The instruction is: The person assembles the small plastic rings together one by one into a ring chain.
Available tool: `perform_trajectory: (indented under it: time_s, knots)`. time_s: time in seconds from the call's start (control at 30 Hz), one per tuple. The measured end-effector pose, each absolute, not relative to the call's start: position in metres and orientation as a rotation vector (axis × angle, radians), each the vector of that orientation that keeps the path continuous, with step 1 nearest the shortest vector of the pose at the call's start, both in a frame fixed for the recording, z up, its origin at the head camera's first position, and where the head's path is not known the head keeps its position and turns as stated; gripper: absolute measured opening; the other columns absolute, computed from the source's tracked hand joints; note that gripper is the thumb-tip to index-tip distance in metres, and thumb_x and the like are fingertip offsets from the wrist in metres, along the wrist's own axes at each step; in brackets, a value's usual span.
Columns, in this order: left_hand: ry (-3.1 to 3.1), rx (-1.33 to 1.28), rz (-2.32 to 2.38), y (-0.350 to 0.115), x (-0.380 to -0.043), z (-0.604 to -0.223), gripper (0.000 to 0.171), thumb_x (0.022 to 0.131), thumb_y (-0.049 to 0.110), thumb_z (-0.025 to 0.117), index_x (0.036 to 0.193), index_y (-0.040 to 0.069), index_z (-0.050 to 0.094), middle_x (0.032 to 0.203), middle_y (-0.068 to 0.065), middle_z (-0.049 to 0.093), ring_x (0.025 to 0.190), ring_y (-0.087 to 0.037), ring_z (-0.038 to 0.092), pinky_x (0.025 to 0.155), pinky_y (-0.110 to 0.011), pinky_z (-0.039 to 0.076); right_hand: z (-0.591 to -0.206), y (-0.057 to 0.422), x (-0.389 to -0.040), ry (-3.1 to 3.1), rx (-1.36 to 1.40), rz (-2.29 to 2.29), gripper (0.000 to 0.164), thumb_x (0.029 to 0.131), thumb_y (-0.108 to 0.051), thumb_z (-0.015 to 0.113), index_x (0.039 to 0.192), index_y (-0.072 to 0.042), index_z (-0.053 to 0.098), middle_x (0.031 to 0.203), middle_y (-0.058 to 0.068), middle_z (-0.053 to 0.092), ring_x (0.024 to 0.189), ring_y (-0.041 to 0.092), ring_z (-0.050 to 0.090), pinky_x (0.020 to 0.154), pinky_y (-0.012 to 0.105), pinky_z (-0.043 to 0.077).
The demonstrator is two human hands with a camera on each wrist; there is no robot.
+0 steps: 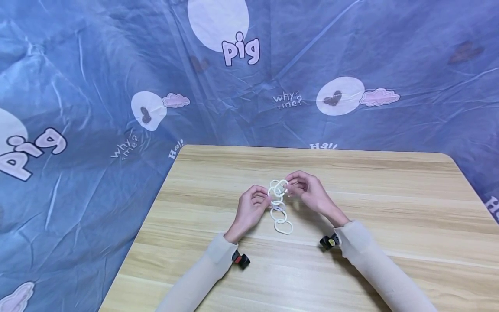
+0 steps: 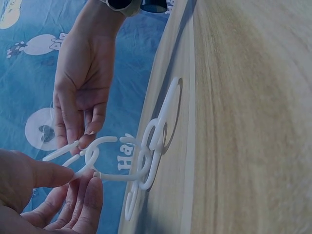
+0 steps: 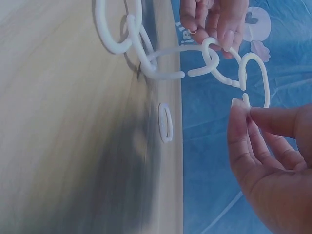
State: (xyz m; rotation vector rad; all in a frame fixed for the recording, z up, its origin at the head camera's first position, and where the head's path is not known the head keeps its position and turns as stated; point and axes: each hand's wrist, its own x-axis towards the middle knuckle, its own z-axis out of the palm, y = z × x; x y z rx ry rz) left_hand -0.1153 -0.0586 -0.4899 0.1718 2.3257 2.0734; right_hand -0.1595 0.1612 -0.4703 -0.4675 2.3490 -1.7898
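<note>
A chain of white plastic links (image 1: 277,230), each an open ring with a small gap, runs toward the table's front from between the hands. My left hand (image 1: 249,210) pinches an upper link (image 2: 90,158) of this chain between thumb and fingertips. Another white link (image 3: 266,84) is pinched by my right hand (image 1: 312,193), near one end at its gap. In the right wrist view, that link's other end overlaps the left-held link. The lower links rest on the wood, while the upper ones are raised off it.
A loose white ring (image 3: 162,123) lies flat on the wooden table (image 1: 390,208), beyond the hands. Blue printed cloth (image 1: 269,117) hangs behind the table and along its left side. Small black wrist cameras (image 1: 242,261) are strapped at both sleeves.
</note>
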Motion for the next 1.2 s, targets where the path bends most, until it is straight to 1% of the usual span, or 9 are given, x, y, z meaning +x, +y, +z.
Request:
perform_trajectory:
  time_s: [0.17,0.23,0.3,0.4,0.5,0.6,0.7,0.9,1.2]
  knots:
    - [2.346,0.181,2.061,-0.058,-0.116,-0.49,0.022,0.094,-0.001,0.071,0.114,-0.008,0.064,0.106,-0.029,0.071,0.092,-0.045,0.074,0.079,-0.031,0.068,-0.47,0.157,-0.161,2.337,-0.484,-1.802,0.026,0.097,0.001,0.068,0.122,0.004,0.063,0.111,0.027,0.071,0.093,0.029,0.074,0.086,0.031,0.066]
    - [2.356,0.189,2.054,-0.058,-0.117,-0.491,0.022,0.094,-0.001,0.071,0.114,-0.007,0.064,0.106,-0.028,0.071,0.091,-0.041,0.075,0.077,-0.025,0.067,-0.471,0.156,-0.161,2.333,-0.478,-1.797,0.026,0.097,0.0,0.068,0.122,0.004,0.063,0.111,0.026,0.071,0.092,0.024,0.074,0.086,0.029,0.066]
    - [2.363,0.197,2.044,-0.059,-0.117,-0.492,0.021,0.094,-0.002,0.071,0.114,-0.006,0.064,0.106,-0.027,0.072,0.089,-0.036,0.076,0.076,-0.022,0.066,-0.472,0.154,-0.16,2.328,-0.475,-1.796,0.026,0.097,0.0,0.068,0.122,0.004,0.063,0.111,0.026,0.071,0.091,0.021,0.074,0.085,0.026,0.065]
    - [2.365,0.205,2.035,-0.06,-0.119,-0.494,0.021,0.095,-0.002,0.07,0.114,-0.006,0.064,0.106,-0.026,0.072,0.086,-0.028,0.076,0.076,-0.021,0.065,-0.473,0.152,-0.16,2.324,-0.476,-1.797,0.026,0.097,0.0,0.067,0.122,0.004,0.062,0.111,0.026,0.071,0.091,0.02,0.074,0.084,0.021,0.064]
    - [2.362,0.199,2.028,-0.061,-0.119,-0.494,0.021,0.094,-0.002,0.069,0.115,-0.005,0.064,0.107,-0.024,0.072,0.085,-0.021,0.075,0.076,-0.021,0.065,-0.473,0.15,-0.16,2.319,-0.481,-1.801,0.026,0.097,0.001,0.067,0.122,0.005,0.062,0.111,0.027,0.071,0.092,0.021,0.074,0.085,0.02,0.063]
    - [2.355,0.21,2.034,-0.062,-0.119,-0.494,0.021,0.095,-0.002,0.069,0.115,-0.005,0.063,0.107,-0.024,0.071,0.084,-0.018,0.074,0.077,-0.023,0.066,-0.473,0.148,-0.16,2.315,-0.481,-1.805,0.026,0.097,0.001,0.067,0.123,0.005,0.062,0.112,0.028,0.07,0.092,0.02,0.074,0.085,0.019,0.063]
    - [2.36,0.242,2.042,-0.063,-0.119,-0.494,0.021,0.095,-0.002,0.068,0.115,-0.006,0.062,0.106,-0.024,0.071,0.085,-0.021,0.075,0.078,-0.026,0.067,-0.474,0.148,-0.16,2.302,-0.481,-1.822,0.027,0.097,0.002,0.066,0.123,0.007,0.061,0.112,0.03,0.07,0.091,0.019,0.074,0.084,0.019,0.064]
    - [2.347,0.236,2.055,-0.063,-0.118,-0.492,0.02,0.096,-0.003,0.068,0.115,-0.007,0.062,0.106,-0.027,0.07,0.09,-0.035,0.075,0.08,-0.029,0.067,-0.474,0.148,-0.162,2.264,-0.482,-1.852,0.026,0.097,0.003,0.065,0.122,0.009,0.061,0.111,0.032,0.07,0.088,0.015,0.074,0.083,0.021,0.065]
    - [2.332,0.194,2.05,-0.063,-0.119,-0.49,0.021,0.095,-0.005,0.068,0.115,-0.006,0.063,0.108,-0.026,0.07,0.093,-0.037,0.074,0.086,-0.041,0.067,-0.474,0.147,-0.163,2.218,-0.479,-1.875,0.027,0.098,0.003,0.065,0.123,0.01,0.059,0.112,0.035,0.068,0.086,0.011,0.073,0.084,0.022,0.065]
